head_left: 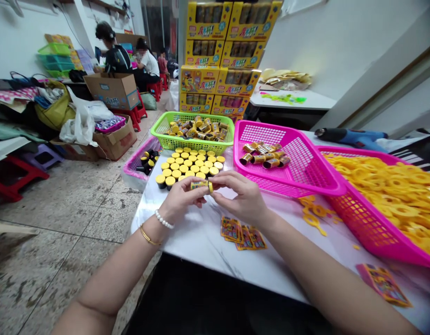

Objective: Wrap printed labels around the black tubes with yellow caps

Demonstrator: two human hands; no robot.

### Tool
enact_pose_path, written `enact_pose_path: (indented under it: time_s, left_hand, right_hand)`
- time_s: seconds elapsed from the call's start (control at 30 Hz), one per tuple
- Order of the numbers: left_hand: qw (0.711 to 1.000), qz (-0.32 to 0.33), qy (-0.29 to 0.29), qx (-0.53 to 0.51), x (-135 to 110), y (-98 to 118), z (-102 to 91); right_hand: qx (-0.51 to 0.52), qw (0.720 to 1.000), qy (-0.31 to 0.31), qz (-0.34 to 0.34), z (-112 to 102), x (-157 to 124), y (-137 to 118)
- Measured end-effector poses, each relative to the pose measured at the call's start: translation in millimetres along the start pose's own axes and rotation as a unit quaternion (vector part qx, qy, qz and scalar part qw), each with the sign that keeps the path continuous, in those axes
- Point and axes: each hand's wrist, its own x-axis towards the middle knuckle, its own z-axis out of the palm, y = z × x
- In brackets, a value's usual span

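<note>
Between my two hands is a small cylinder with a yellow printed label (200, 185), lying roughly level above the table. My left hand (180, 197) is closed round its left part, thumb along the near side. At its right end, the thumb and fingers of my right hand (241, 193) pinch close about the yellow rim; how firmly they touch is hard to tell. Just beyond stand rows of small black tubs with yellow lids (188, 165). Several printed cards (243, 234) lie fanned on the table below my right hand.
A green basket (194, 148) and a pink basket (291, 181) hold label-wrapped cylinders. Yellow plastic rings fill another pink basket (361, 223) at right. A heat gun (354, 136) lies behind it. A card stack (385, 284) sits near the front edge; boxed goods (220, 60) tower behind. People sit far left.
</note>
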Motion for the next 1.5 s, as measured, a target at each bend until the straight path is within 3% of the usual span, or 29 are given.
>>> enact_pose_path:
  time_s: [0.1,0.17,0.27,0.33,0.53,0.63,0.73,0.83,0.93,1.0,1.1,1.17,1.3,1.4,1.5]
  left_hand:
    - [1.0,0.013,0.007,-0.006,0,1,-0.7]
    - [0.998,0.062,0.011,0.017,0,1,-0.5]
    - [0.997,0.074,-0.003,0.029,2,-2,-0.3]
    - [0.999,0.045,-0.014,0.018,3,-5,-0.5]
    - [0.999,-0.031,-0.029,0.003,4,-7,-1.2]
    - [0.995,-0.066,-0.064,-0.04,4,-6,-1.4]
    - [0.991,-0.108,-0.052,-0.052,4,-5,-0.4]
    - [0.988,-0.131,-0.056,-0.064,3,-4,1.8]
    - [0.986,-0.131,-0.073,-0.076,0,-3,3.3]
    - [0.988,-0.123,-0.073,-0.063,0,-4,3.3]
    - [0.991,-0.112,-0.075,-0.005,0,-8,3.4]
    - [0.99,-0.104,-0.082,0.036,-1,-11,4.3]
    - [0.99,-0.081,-0.095,0.068,-2,-12,6.8]
    - [0.99,-0.073,-0.087,0.08,-2,-10,7.4]
    - [0.994,-0.056,-0.055,0.078,-1,-8,6.9]
  right_hand:
    - [0.022,0.999,0.017,0.025,6,-2,4]
    - [0.091,0.99,0.016,0.103,11,-3,5]
    - [0.23,0.939,-0.046,0.253,16,-1,7]
    - [0.271,0.914,-0.086,0.29,13,2,9]
    - [0.309,0.922,-0.097,0.214,-2,4,16]
    - [0.31,0.927,-0.075,0.196,1,0,15]
    - [0.298,0.934,-0.043,0.189,8,-3,12]
    - [0.265,0.949,-0.054,0.158,6,0,10]
    - [0.177,0.976,0.0,0.13,-17,9,11]
    - [0.052,0.989,0.064,0.123,-40,11,9]
    - [-0.163,0.973,0.125,0.11,-65,-5,0]
    - [-0.214,0.967,0.084,0.109,-65,-30,-7]
    - [-0.153,0.973,-0.091,0.146,-36,-80,-10]
    - [-0.152,0.971,-0.112,0.146,-18,-94,-4]
    - [-0.161,0.977,-0.092,0.109,-16,-86,-1]
